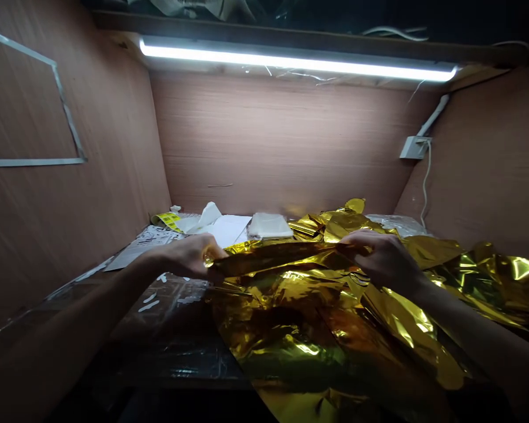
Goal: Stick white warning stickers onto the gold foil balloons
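A shiny gold foil sheet (pixel 300 346) stretches between my two hands and hangs down over the front edge of the bench. My left hand (pixel 194 255) is closed on its upper left corner, fingers curled in. At the upper right of the sheet, my right hand (pixel 370 255) grips the same edge, with the fingertips partly hidden. The edge between them is pulled fairly straight, folded into a narrow band. More crumpled gold foil (pixel 489 282) lies to the right of and behind my right hand.
Behind my hands lie white papers (pixel 229 228), a stack of clear plastic bags (pixel 270 225) and a yellow label sheet (pixel 167 221). Wooden panels enclose the bench on three sides. A lit tube lamp (pixel 291 61) runs overhead; a socket box (pixel 415 147) with a cable is at right.
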A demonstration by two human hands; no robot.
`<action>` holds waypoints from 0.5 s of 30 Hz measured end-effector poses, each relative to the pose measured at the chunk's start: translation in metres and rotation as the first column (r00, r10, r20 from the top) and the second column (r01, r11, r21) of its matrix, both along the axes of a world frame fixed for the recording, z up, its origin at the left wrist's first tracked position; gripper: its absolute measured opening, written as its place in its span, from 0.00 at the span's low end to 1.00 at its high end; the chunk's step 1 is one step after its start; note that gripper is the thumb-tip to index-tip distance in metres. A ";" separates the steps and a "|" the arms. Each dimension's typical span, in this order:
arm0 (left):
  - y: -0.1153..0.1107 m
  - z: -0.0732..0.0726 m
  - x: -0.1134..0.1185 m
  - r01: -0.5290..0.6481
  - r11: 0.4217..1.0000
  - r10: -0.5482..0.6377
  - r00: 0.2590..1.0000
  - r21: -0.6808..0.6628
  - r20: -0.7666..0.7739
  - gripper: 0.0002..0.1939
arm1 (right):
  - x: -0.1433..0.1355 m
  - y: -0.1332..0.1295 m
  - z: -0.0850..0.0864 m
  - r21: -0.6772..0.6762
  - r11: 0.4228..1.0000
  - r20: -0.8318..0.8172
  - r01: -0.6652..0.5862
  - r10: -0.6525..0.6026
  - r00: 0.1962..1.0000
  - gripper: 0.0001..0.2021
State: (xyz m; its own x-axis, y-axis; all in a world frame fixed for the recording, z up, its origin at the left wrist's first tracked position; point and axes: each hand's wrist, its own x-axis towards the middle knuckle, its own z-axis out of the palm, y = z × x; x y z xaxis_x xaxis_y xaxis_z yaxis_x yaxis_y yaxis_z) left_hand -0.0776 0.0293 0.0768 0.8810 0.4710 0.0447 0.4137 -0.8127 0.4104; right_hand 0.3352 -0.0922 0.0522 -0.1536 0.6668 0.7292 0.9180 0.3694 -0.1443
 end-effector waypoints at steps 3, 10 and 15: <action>-0.008 0.005 0.000 0.004 0.991 -0.037 0.970 -0.135 -0.241 0.11 | 0.007 -0.009 0.008 0.081 0.997 0.051 -0.017 0.013 0.999 0.09; -0.003 0.004 -0.001 -0.074 0.975 0.050 0.992 -0.209 -0.114 0.12 | 0.024 0.002 -0.004 -0.300 0.917 -0.318 -0.264 0.165 0.934 0.16; 0.019 0.006 -0.013 -0.308 0.900 0.379 0.903 -0.309 0.205 0.14 | 0.028 0.028 -0.039 -0.603 0.759 -0.188 -0.245 0.164 0.968 0.32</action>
